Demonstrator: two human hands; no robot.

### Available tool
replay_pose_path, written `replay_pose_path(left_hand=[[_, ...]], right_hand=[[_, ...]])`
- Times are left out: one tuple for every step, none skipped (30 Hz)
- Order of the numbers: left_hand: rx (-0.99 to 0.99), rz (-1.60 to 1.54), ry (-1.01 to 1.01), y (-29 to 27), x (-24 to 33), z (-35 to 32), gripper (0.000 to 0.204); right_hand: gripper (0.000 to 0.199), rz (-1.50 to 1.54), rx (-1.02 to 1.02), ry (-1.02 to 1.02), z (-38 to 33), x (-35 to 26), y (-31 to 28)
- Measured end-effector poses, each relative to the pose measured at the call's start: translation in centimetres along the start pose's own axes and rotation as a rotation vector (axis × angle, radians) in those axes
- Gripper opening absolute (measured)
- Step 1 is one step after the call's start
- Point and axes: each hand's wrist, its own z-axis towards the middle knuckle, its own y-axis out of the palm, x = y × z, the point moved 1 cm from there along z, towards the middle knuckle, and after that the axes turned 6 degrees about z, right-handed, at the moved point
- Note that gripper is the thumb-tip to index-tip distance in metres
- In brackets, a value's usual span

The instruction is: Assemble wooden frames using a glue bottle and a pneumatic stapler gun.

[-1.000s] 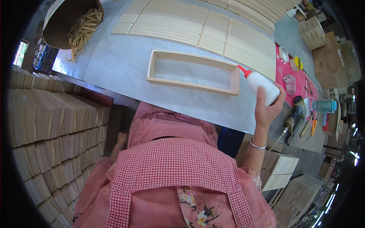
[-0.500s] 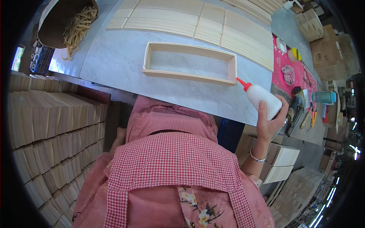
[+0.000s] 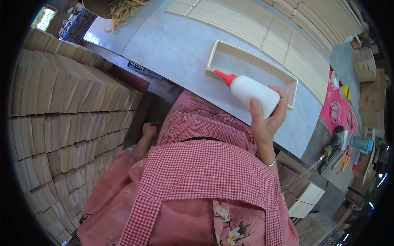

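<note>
My right hand (image 3: 269, 112) is closed around a white squeeze glue bottle (image 3: 255, 93) with a red pointed nozzle. The bottle is tilted, its tip close to the near left corner of a shallow, open rectangular wooden frame (image 3: 254, 58). Whether the tip touches the wood I cannot tell. A pale bead runs along the frame's top edge. The bottle hides part of the near side. My left hand (image 3: 150, 129) hangs low beside the apron, away from the table, its fingers mostly hidden in shadow.
Grooved pale wooden panels (image 3: 246, 26) lie behind the frame on the grey tabletop (image 3: 164, 45). Tall stacks of wooden boards (image 3: 74, 94) stand at my left. Wood strips (image 3: 125, 10) spill from a container at the far left. Tools and a pink cloth (image 3: 335, 111) lie at the right.
My right hand has carried the bottle leftward from the frame's right end to its near left corner. The whole view has shifted and turned.
</note>
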Motion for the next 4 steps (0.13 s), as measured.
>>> replay_pose_path(left_hand=[[0.007, 0.029, 0.005, 0.2, -2.1, 1.9, 0.034], [0.011, 0.057, 0.01, 0.5, -4.5, 3.9, 0.031], [0.014, 0.085, 0.014, 0.9, -6.8, 5.9, 0.028], [0.014, 0.116, 0.026, 1.4, -8.1, 7.3, 0.026]], right_hand=[[0.054, -0.013, -0.019, -0.012, 0.3, 0.2, 0.6], [0.054, -0.029, -0.04, -0.023, 0.6, 0.3, 1.1], [0.054, -0.045, -0.06, -0.034, 0.8, 0.3, 1.5], [0.054, -0.065, -0.073, -0.047, 0.9, 0.4, 1.8]])
